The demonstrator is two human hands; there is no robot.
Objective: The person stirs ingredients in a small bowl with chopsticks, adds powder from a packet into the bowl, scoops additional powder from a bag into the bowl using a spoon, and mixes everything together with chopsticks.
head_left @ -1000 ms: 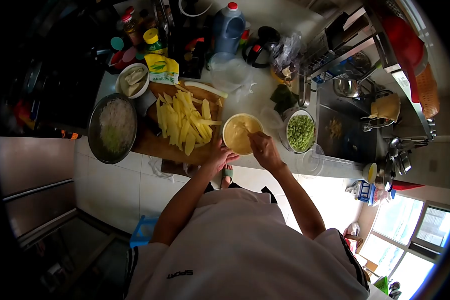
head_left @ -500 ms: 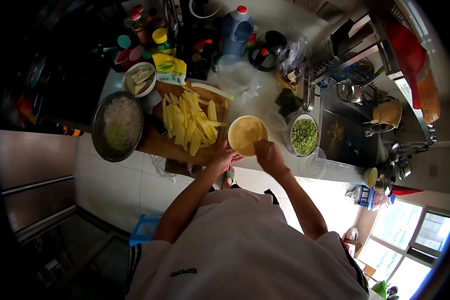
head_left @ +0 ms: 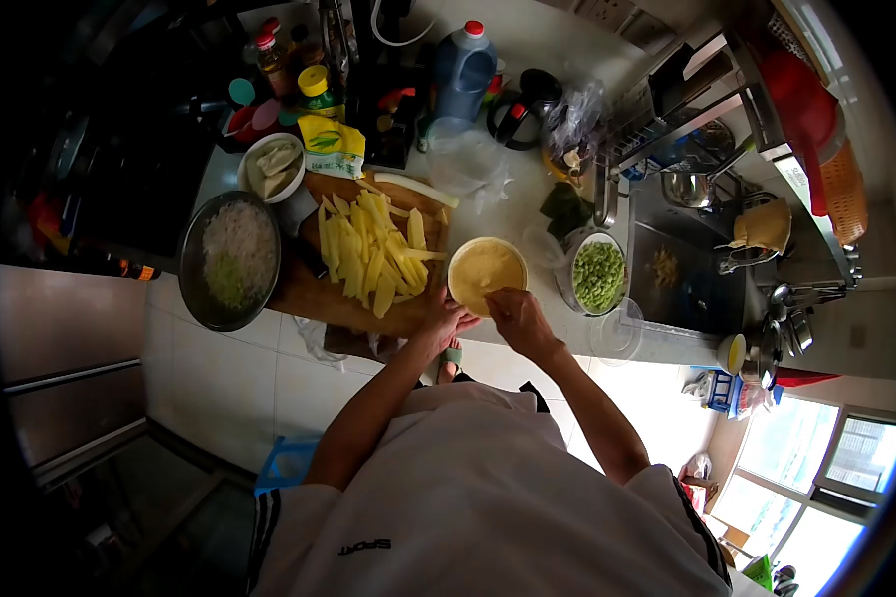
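Note:
A round bowl [head_left: 486, 271] of thick, pale-yellow batter sits at the counter's front edge. My left hand [head_left: 446, 322] grips its near left side, fingers curled against the wall and partly hidden by it. Over the near rim is my right hand [head_left: 521, 323], closed, its fingertips above the batter; whatever it pinches is too small or covered to name. Left of the bowl, a wooden cutting board [head_left: 299, 289] carries a heap of yellow potato strips [head_left: 370, 249]. To the right stands a bowl of chopped green vegetable [head_left: 598, 274].
A large bowl of rice-like white pieces and green bits [head_left: 231, 259] overhangs the counter at left. Behind are a small white bowl [head_left: 271, 167], a yellow packet [head_left: 331, 144], a blue jug [head_left: 463, 75] and a plastic bag [head_left: 458, 159]. The sink [head_left: 682, 284] lies right.
My right hand has moved left and slightly down along the bowl's near rim. My left hand stays at the bowl's side. The whole view has shifted a little.

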